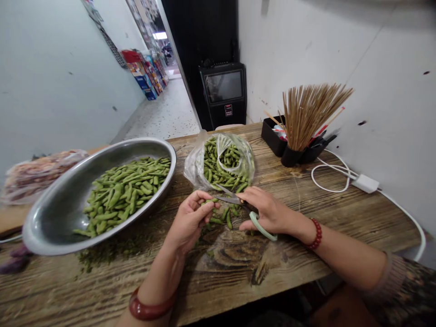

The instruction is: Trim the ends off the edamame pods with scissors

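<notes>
Over the counter [235, 259], the left hand [190, 218] pinches one edamame pod [214, 200] by the parted blades of scissors [231, 200] gripped in the right hand [267, 210], a heap seemingly done in the metal bowl [64, 211], plenty left in the plastic bag [193, 167]!

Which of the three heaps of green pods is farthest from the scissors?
The large heap in the metal bowl, at the left; the bagged heap and the small loose heap on the table both lie close to the scissors.
</notes>
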{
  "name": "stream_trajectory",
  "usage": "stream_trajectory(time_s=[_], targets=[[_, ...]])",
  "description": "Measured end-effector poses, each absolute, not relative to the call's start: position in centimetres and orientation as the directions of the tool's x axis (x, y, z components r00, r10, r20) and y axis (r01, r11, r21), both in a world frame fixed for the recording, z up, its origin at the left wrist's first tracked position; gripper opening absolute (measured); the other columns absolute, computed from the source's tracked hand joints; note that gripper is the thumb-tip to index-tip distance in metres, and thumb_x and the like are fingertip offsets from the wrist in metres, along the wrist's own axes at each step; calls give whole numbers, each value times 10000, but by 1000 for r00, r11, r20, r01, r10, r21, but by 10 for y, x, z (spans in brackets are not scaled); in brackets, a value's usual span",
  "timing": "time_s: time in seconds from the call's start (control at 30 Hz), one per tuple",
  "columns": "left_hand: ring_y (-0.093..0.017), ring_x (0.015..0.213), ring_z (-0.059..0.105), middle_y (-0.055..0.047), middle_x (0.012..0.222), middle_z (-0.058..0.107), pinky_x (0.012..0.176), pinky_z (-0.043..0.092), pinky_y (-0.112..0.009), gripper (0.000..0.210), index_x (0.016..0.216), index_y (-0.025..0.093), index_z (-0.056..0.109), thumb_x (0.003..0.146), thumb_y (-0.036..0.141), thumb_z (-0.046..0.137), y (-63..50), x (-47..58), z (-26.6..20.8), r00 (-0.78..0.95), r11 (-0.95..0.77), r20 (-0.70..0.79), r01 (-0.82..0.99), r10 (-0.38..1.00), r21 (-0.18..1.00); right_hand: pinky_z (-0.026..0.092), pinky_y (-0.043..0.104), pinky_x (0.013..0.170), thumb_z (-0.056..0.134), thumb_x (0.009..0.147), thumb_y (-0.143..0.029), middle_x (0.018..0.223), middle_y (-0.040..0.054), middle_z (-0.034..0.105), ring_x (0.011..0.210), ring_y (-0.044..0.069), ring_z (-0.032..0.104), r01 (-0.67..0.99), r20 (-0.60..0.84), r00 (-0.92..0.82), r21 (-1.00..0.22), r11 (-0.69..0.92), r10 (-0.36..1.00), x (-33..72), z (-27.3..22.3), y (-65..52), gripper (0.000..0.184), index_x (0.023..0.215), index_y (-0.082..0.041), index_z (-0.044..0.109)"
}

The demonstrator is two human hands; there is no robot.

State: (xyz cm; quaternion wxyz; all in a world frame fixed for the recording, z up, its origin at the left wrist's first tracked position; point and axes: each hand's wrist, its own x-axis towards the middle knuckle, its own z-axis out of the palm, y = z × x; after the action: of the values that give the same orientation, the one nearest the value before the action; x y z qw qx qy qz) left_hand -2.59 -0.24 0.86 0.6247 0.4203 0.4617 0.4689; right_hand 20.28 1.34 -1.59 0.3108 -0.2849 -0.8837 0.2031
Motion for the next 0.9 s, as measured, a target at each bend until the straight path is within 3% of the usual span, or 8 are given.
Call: stream_trajectory(time_s=[0.63, 0.9], targets=[[-43, 462, 418, -2, 668, 659, 431, 311, -148, 240, 771, 157, 569, 698, 290, 755, -5, -15, 8, 202, 216, -185, -140, 962, 966, 446, 357, 746, 674, 759, -528, 936, 98, 566, 840, 223, 494, 347, 459, -660, -516, 783, 595, 198, -14, 9, 615, 1188, -123, 499], [-31, 449, 374, 25, 595, 596, 414, 259, -131, 230, 794, 152, 557, 722, 270, 740, -6, -16, 7, 216, 224, -187, -159, 958, 962, 470, 382, 776, 675, 795, -438, 952, 114, 588, 873, 238, 521, 363, 460, -648, -513, 778, 607, 197, -17, 9, 530, 1184, -124, 498]])
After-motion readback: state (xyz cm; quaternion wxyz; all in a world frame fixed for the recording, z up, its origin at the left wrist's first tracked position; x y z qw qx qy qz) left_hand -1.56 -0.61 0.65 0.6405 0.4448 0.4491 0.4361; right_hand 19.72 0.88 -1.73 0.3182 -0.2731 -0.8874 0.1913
